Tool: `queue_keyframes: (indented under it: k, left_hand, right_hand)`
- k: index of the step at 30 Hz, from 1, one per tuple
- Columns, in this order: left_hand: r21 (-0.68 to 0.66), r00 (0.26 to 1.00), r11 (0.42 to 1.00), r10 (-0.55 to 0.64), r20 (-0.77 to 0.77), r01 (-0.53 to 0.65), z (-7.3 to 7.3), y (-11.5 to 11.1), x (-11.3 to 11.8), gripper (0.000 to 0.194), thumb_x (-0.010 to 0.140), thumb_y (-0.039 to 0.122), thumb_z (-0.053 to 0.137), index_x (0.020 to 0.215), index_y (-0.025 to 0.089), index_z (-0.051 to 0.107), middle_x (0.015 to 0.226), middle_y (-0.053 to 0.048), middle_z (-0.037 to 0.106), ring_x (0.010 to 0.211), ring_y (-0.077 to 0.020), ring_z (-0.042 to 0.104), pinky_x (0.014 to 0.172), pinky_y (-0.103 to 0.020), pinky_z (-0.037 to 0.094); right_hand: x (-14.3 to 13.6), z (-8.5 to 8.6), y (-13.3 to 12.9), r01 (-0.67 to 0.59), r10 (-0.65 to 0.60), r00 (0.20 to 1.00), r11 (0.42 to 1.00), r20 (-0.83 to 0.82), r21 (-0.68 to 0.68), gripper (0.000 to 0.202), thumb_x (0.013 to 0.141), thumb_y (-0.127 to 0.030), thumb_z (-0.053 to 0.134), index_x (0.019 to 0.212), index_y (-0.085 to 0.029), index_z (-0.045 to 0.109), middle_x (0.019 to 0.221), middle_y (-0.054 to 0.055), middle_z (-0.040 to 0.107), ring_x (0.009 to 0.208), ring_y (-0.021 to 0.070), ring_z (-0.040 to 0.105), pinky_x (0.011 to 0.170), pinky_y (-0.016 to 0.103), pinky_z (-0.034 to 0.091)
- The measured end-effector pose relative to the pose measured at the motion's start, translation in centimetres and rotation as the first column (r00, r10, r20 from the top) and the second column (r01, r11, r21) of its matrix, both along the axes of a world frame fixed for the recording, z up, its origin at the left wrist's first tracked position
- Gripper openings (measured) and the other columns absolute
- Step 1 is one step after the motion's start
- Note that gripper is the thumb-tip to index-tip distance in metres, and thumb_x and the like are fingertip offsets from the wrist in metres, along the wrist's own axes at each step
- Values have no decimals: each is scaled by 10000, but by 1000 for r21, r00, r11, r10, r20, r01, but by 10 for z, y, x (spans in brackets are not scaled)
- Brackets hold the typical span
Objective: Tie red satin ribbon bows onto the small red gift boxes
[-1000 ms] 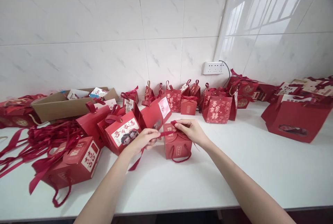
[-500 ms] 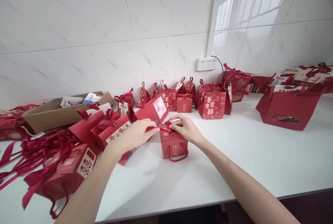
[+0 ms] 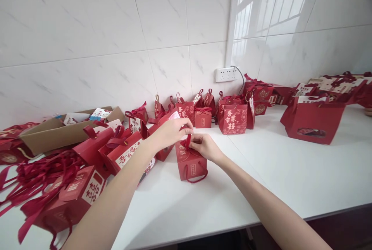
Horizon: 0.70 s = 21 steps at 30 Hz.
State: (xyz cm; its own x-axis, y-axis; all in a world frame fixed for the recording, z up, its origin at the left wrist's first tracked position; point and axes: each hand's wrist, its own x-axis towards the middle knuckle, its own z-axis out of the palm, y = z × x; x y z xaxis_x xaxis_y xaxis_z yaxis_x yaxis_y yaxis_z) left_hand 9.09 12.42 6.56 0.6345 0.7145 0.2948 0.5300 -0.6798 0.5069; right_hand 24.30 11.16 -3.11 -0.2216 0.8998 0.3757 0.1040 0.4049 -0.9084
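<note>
A small red gift box with a rope handle on its front stands upright on the white table. A dark red ribbon rises from the box's top. Above the box, my left hand pinches the upper part of this ribbon. My right hand is at the top right of the box, its fingers closed on the ribbon low down, near the lid. The fingertips partly hide the ribbon and the lid.
A larger red box and loose ribbons lie at the left. Behind them is an open cardboard box. Red gift bags line the wall below a power strip. A windowed red bag stands at the right.
My left hand has moved up and right, from the left side of the box to above it, drawing the ribbon upward. My right hand stays beside the lid. The view has shifted slightly.
</note>
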Motion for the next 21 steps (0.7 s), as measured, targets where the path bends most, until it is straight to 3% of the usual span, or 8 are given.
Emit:
queue_keyframes:
  k: [5,13,17,21]
  left_hand:
    - [-72,988,991,118,102,-111,-22,21,-4,122,766,322,574,737,206,597,654,35,599,541,-125,502,585,-256,368]
    - [-97,938,982,185,292,-164,-75,13,-17,135,807,305,525,756,187,566,754,-5,616,723,-154,552,705,-262,417]
    - [-98,914,976,216,344,-194,-87,4,-18,82,780,257,551,777,193,602,831,-24,612,825,-177,561,785,-285,427]
    - [-52,908,979,204,365,-199,-90,-3,-16,86,775,239,560,799,195,629,880,-42,615,893,-189,563,846,-305,429]
  right_hand:
    - [-1,-3,4,-3,3,1000,1000,-30,-17,118,691,-276,607,653,-178,662,676,11,659,636,157,572,635,294,456]
    - [-3,-3,0,50,-51,993,999,-109,-15,181,696,-359,653,721,-180,657,774,32,670,722,173,606,704,313,476]
    - [-3,-2,-3,98,-96,993,995,-73,19,177,722,-357,629,732,-181,647,776,33,669,722,171,603,695,311,478]
    - [-2,-1,-4,101,-100,994,994,-34,49,131,730,-316,604,719,-188,629,763,28,666,718,170,597,696,309,473]
